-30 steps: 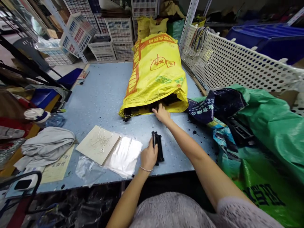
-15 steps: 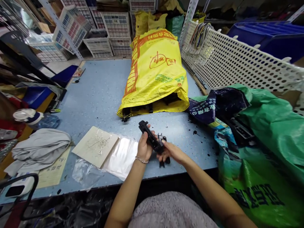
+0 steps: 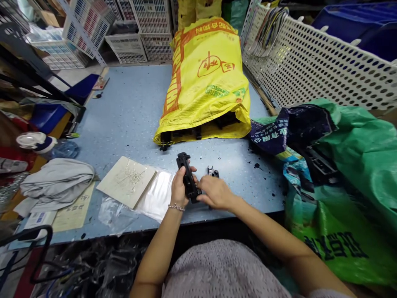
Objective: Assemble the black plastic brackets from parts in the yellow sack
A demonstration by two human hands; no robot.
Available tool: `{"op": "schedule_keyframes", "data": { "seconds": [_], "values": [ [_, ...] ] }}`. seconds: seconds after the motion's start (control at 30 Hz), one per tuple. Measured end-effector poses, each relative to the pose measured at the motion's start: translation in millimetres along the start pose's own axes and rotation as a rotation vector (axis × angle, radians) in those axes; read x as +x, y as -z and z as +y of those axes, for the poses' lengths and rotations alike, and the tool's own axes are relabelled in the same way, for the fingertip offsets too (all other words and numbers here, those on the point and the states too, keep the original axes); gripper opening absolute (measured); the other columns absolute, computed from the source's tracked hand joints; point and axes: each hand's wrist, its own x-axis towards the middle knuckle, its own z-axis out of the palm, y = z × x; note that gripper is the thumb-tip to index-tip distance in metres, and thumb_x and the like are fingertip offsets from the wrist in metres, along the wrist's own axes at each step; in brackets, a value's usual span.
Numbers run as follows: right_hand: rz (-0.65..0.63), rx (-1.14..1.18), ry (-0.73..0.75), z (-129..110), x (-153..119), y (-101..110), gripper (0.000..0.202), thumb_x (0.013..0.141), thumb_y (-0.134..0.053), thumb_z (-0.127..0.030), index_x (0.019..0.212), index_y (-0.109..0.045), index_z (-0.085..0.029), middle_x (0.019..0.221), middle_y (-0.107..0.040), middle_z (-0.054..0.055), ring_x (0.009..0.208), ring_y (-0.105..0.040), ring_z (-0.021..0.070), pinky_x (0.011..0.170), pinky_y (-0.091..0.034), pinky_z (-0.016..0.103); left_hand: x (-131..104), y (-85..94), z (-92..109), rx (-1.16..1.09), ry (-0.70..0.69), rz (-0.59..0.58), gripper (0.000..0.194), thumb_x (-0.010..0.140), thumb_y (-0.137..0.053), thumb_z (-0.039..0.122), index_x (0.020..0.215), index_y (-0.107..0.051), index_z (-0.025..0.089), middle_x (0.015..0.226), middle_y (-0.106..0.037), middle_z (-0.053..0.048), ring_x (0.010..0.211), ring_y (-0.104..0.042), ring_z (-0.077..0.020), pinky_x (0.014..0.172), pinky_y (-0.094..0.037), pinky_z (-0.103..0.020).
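Observation:
A long black plastic part [image 3: 187, 178] stands tilted in my left hand [image 3: 180, 186], whose thumb and fingers wrap round its sides. My right hand [image 3: 216, 193] is at the lower right side of this part, with its fingers curled and pressed together against it. Whether those fingertips pinch something small cannot be made out. Just beyond my right hand, small black plastic pieces [image 3: 213, 171] lie on the blue speckled table [image 3: 130, 107], partly hidden by the hand. Left of my hands, a pale square board [image 3: 125, 182] with thin metal bits rests on clear plastic bags [image 3: 156, 194].
A yellow woven sack [image 3: 204, 82] holding black parts lies with its mouth towards me. At right are a green sack [image 3: 366, 157] and a white perforated panel [image 3: 310, 62]. A grey cloth [image 3: 56, 182] and a water bottle [image 3: 46, 145] are at left; white crates [image 3: 155, 45] stand behind.
The black part has moved slightly left and turned more upright in my left hand. My right hand has shifted from its lower end onto its right side, fingers now curled. The view has tilted downward.

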Motion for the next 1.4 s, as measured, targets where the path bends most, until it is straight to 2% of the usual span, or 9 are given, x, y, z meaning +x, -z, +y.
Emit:
{"op": "schedule_keyframes", "data": {
  "seconds": [0.2, 0.33, 0.43, 0.57, 0.77, 0.97, 1.2, 1.3, 1.4],
  "values": [
    [-0.095, 0.075, -0.023, 11, -9, -9, 0.046, 0.097, -0.037, -0.057, 0.074, -0.057, -0.022, 0.072, -0.057, 0.006, 0.071, -0.054, 0.02, 0.068, -0.04, 0.03, 6, 13.6, -17, 0.21, 0.043, 0.093, 0.051, 0.081, -0.062, 0.059, 0.103, -0.064, 0.014, 0.085, -0.07, -0.006, 0.068, -0.064, -0.0137, 0.062, -0.048, -0.024],
    [0.098, 0.0, -0.447, 56, 68, 18, 0.044, 0.101, -0.024, -0.049, 0.097, -0.058, -0.021, 0.094, -0.064, 0.009, 0.091, -0.06, 0.0244, 0.083, -0.042, 0.035, 6, 26.1, -46, 0.496, -0.083, 0.137, 0.05, 0.084, -0.062, 0.051, 0.12, -0.06, 0.018, 0.12, -0.065, -0.011, 0.115, -0.06, -0.0249, 0.096, -0.047, -0.035],
    [0.235, 0.075, -0.824, 94, 138, 31, 0.038, 0.094, -0.048, -0.043, 0.119, -0.049, -0.015, 0.121, -0.058, 0.018, 0.112, -0.056, 0.0326, 0.093, -0.04, 0.041, 3, 27.5, -70, 0.754, -0.268, 0.095, 0.052, 0.092, -0.052, 0.045, 0.138, -0.047, 0.022, 0.148, -0.044, -0.011, 0.142, -0.034, -0.0248, 0.118, -0.024, -0.042],
    [0.216, 0.263, -0.912, 124, 184, 36, 0.021, 0.089, -0.056, -0.03, 0.098, -0.053, -0.012, 0.09, -0.065, 0.015, 0.091, -0.062, 0.0277, 0.08, -0.046, 0.036, 4, 30.4, -83, 1.022, -0.431, 0.109, 0.048, 0.093, -0.049, 0.04, 0.136, -0.051, 0.021, 0.152, -0.034, -0.015, 0.145, -0.023, -0.0292, 0.12, -0.015, -0.052],
    [0.168, 0.663, -0.903, 121, 131, 46, 0.035, 0.08, -0.069, -0.036, 0.069, -0.039, -0.022, 0.052, -0.035, -0.009, 0.046, -0.036, 0.0069, 0.043, -0.03, 0.02, 8, 38.5, -55, 0.971, -0.451, 0.092, 0.043, 0.091, -0.055, 0.041, 0.13, -0.057, 0.024, 0.142, -0.043, -0.013, 0.138, -0.035, -0.0281, 0.116, -0.027, -0.049],
    [0.078, 1.147, -0.785, 66, 45, 32, 0.04, 0.067, -0.08, -0.043, 0.082, -0.054, -0.016, 0.064, -0.048, -0.006, 0.048, -0.039, 0.0037, 0.038, -0.029, 0.014, 39, 19.3, -27, 0.311, -0.176, -0.016, 0.057, 0.086, -0.062, 0.052, 0.133, -0.051, 0.023, 0.132, -0.057, -0.012, 0.122, -0.056, -0.0238, 0.109, -0.04, -0.042],
    [0.009, 1.548, -0.703, 33, 43, 5, 0.028, 0.075, -0.076, -0.034, 0.089, -0.06, -0.016, 0.068, -0.052, -0.004, 0.049, -0.04, 0.0038, 0.038, -0.031, 0.013, 76, -1.7, 8, -0.014, -0.087, -0.054, 0.062, 0.079, -0.067, 0.058, 0.125, -0.055, 0.018, 0.125, -0.064, -0.014, 0.114, -0.063, -0.0247, 0.097, -0.049, -0.038],
    [-0.209, 1.468, -0.672, 32, 43, 4, 0.033, 0.081, -0.068, -0.047, 0.089, -0.06, -0.016, 0.074, -0.059, 0.001, 0.054, -0.05, 0.008, 0.043, -0.04, 0.017, 55, 4.3, 22, -0.019, -0.021, -0.123, 0.061, 0.082, -0.066, 0.055, 0.131, -0.05, 0.021, 0.113, -0.068, -0.011, 0.099, -0.069, -0.0246, 0.089, -0.054, -0.041],
    [-0.228, 0.903, -0.605, 25, 42, 15, 0.04, 0.092, -0.05, -0.054, 0.096, -0.062, -0.016, 0.086, -0.063, 0.007, 0.072, -0.061, 0.0164, 0.058, -0.05, 0.027, 24, 10.9, 28, 0.201, -0.143, 0.012, 0.063, 0.081, -0.071, 0.045, 0.135, -0.046, 0.026, 0.09, -0.067, -0.002, 0.075, -0.07, -0.0178, 0.073, -0.058, -0.034]
  ]
}}
